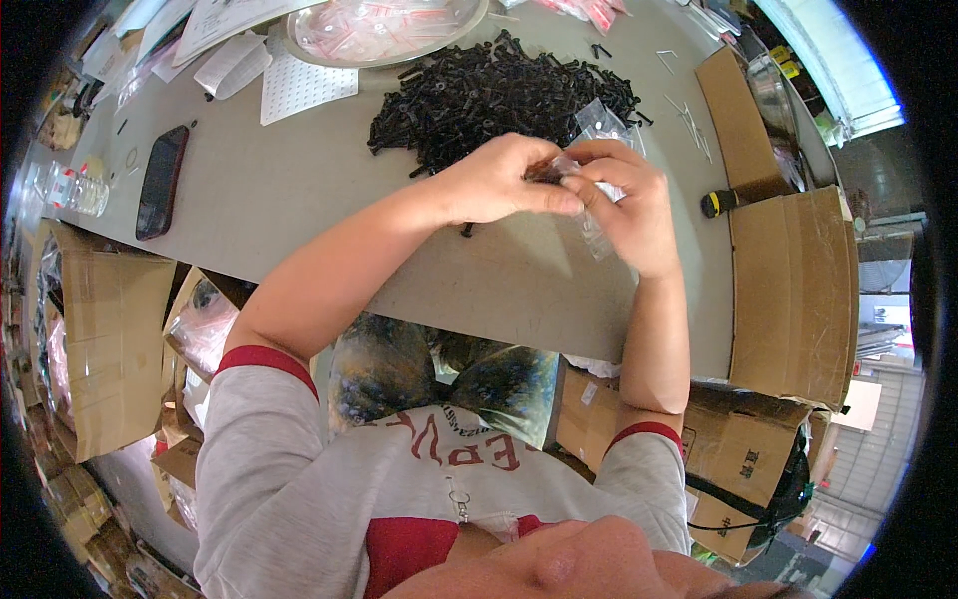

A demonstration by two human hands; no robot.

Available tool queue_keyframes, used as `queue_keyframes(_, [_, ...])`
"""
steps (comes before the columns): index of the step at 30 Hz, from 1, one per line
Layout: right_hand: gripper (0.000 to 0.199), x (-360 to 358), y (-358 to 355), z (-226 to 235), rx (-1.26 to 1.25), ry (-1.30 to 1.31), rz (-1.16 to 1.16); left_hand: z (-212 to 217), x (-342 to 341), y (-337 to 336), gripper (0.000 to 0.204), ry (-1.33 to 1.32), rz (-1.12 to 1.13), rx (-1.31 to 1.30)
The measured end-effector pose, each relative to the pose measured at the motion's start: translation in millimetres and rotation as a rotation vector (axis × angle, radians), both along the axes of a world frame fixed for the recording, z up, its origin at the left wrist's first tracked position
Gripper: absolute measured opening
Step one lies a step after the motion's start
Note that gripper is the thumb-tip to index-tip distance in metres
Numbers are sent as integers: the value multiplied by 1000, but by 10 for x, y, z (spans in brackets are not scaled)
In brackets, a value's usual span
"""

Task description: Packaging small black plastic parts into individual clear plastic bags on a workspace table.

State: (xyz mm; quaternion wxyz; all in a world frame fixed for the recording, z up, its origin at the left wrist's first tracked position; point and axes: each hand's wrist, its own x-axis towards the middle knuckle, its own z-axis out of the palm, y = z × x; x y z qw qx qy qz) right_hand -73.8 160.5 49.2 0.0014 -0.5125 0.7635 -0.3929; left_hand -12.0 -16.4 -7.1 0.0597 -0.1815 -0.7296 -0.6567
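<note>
In front of me both hands meet over the table, close to the near edge of a heap of black screws (489, 95). My left hand (489, 185) is closed, with small dark pieces, apparently black screws (545, 173), between thumb and fingers. Facing it, my right hand (631, 200) pinches a clear plastic bag (597, 238), whose lower part hangs below the fingers. The bag's upper edge touches the left fingertips. Fingers partly hide the bag's mouth. Another clear bag (599, 118) lies behind the right hand, against the heap.
A metal bowl (477, 30) of small plastic bags stands behind the heap. Papers (309, 88), a phone (162, 183) and a plastic bottle (78, 190) lie to the left. At right are hex keys (689, 128), a yellow-black tool (717, 204) and cardboard boxes (788, 290).
</note>
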Motion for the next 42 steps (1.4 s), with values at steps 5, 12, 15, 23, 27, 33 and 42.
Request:
queue_keyframes(5, [9, -54, 53, -35, -62, -253, -190, 62, -5, -9, 29, -164, 79, 93])
queue_keyframes(12, [11, -48, 24, -67, -76, -359, -135, 105, 28, 14, 19, -21, 205, -50])
queue_keyframes(15, [13, -50, 9, -70, -78, -393, -138, 81, 12, 6, 15, 64, 198, -47])
queue_keyframes(23, [10, -48, -26, -55, 11, 10, -99, 151, 67, 25, 10, 104, 316, -204])
queue_keyframes(27, [11, -13, -49, -42, 21, 43, -84, 86, 39, 58, 9, 361, 431, -315])
queue_keyframes(33, [9, -98, 8, -29, 17, 26, -126, 110, 23, 35, 11, 357, 571, -288])
queue_keyframes(42, [12, -406, 406, 89, -74, -228, -278, 120, 28, 49, 11, 182, 475, -106])
